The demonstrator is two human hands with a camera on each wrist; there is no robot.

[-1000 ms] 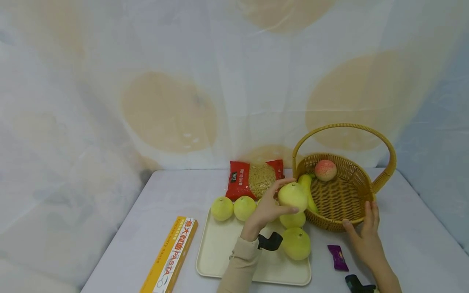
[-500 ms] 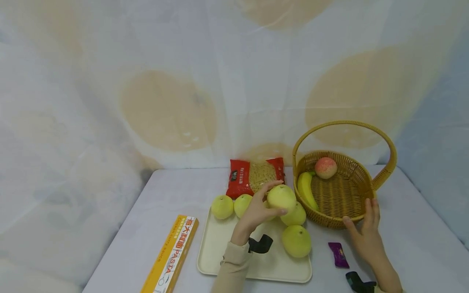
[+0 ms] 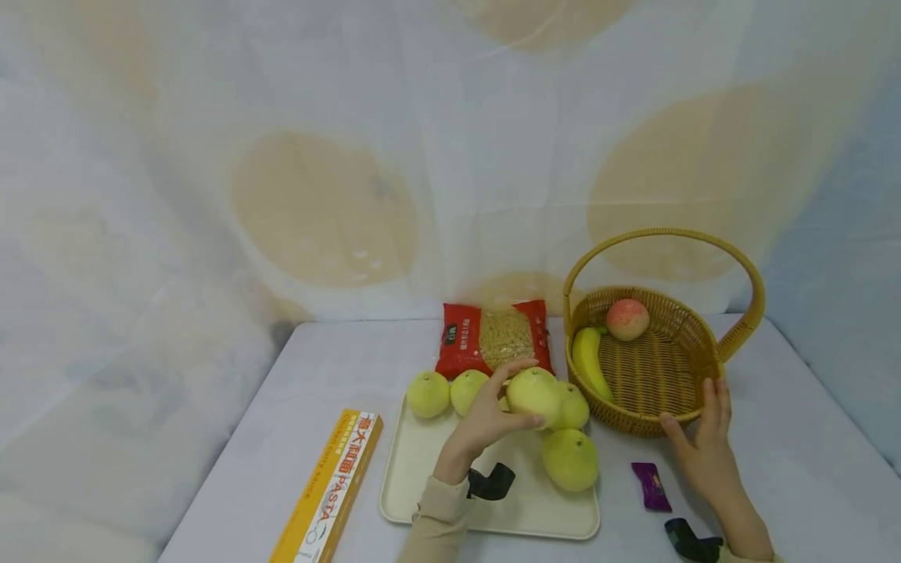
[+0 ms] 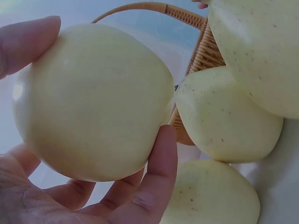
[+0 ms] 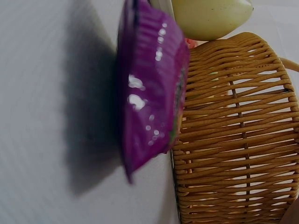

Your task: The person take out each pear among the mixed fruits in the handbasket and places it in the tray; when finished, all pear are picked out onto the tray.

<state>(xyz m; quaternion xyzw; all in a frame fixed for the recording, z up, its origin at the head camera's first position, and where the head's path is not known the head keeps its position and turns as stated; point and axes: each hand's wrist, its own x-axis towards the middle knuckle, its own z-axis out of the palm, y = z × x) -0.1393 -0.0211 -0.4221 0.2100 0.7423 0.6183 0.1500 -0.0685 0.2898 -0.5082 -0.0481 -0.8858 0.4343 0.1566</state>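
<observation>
My left hand [image 3: 486, 418] grips a round yellow-green fruit [image 3: 533, 393], thumb on one side and fingers curled round the other, over the back right part of the cream tray [image 3: 422, 477]. In the left wrist view the held fruit [image 4: 93, 102] looks smooth and pale, with similar speckled fruit [image 4: 229, 116] close by. My right hand [image 3: 707, 457] has its fingers spread against the front right of the wicker basket [image 3: 651, 375], fingertips at the rim. Inside the basket lie a banana [image 3: 590, 363] and a peach [image 3: 627, 319].
More yellow-green fruit [image 3: 570, 460] sits along the tray's back and right edges. A red pasta bag [image 3: 496, 338] lies behind the tray, and a yellow pasta box [image 3: 327, 485] to its left. A purple wrapped candy [image 3: 651, 486] lies in front of the basket.
My left hand has moved left and slightly toward me with the fruit, from beside the basket's left rim to over the tray. My right hand stays at the basket.
</observation>
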